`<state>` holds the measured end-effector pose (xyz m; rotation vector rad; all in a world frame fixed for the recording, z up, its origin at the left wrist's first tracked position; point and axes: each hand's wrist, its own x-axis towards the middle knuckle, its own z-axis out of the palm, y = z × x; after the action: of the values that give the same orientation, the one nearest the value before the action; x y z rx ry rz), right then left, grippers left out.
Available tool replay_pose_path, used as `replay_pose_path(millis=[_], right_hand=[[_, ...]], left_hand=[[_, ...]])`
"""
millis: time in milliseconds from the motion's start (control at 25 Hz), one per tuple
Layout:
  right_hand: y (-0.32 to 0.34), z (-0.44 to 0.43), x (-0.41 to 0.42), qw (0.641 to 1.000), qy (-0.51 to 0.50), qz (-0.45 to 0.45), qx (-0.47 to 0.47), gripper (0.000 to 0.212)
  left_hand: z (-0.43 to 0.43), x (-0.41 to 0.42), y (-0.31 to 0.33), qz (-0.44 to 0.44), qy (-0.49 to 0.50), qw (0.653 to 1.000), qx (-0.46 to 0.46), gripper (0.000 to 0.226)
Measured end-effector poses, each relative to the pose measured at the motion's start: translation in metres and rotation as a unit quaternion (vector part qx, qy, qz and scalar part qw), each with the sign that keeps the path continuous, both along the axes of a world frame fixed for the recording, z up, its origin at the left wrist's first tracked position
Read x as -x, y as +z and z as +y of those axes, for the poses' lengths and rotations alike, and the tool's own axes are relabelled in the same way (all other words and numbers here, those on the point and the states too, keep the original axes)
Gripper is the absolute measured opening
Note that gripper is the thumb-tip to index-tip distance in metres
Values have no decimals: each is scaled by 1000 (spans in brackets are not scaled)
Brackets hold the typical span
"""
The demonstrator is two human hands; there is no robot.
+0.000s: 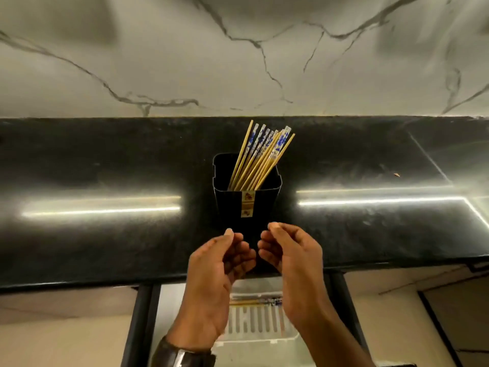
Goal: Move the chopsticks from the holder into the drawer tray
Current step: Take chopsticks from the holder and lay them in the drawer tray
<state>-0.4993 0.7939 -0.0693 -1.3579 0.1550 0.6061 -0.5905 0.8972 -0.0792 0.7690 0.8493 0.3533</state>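
Both hands are raised side by side above the near edge of the countertop (105, 234), the left hand (219, 271) just left of the right hand (291, 258), fingers curled, nothing between them. Directly beyond the fingertips stands the holder (246, 205) on the countertop, upright. The chopsticks (262, 157) stand in it, leaning away and rightward. Behind the holder rises the wall (238, 62). Below the hands, under the countertop edge, lies the drawer tray (254, 321) (some chopsticks lie across its far end, partly hidden by the hands).
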Motion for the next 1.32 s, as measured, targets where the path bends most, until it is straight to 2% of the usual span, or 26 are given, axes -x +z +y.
replay_pose_path(millis=[80,240,360,440,480,640,800,1000,1160,1240,1320], right_hand=[[23,22,-25,997,2,-73,-2,9],[40,63,-79,971,-60,-218,76,10],[39,84,-114,939,-114,-275,170,34],[35,93,-132,931,-108,-263,228,58],[32,97,-139,930,-94,-253,250,62],[26,105,-153,918,-36,-255,302,29],[30,110,-159,904,-34,-273,328,16],[40,107,-155,873,-40,-334,354,17],[50,98,-148,872,-34,-350,340,17],[59,92,-143,856,-42,-391,334,18],[76,84,-134,834,-40,-465,295,18]], left_hand=[[16,-20,27,-54,-7,996,-64,31],[46,-66,62,-122,17,987,-98,30],[61,-89,67,-112,20,988,-108,30],[66,-100,64,-100,8,989,-110,28],[67,-104,62,-91,4,990,-110,27],[69,-113,45,-58,2,992,-110,26],[72,-115,39,-64,7,992,-108,25],[74,-114,40,-70,-4,993,-97,29],[72,-114,40,-72,0,991,-109,27],[69,-112,42,-65,-12,988,-141,24],[64,-109,46,-64,-35,972,-224,24]])
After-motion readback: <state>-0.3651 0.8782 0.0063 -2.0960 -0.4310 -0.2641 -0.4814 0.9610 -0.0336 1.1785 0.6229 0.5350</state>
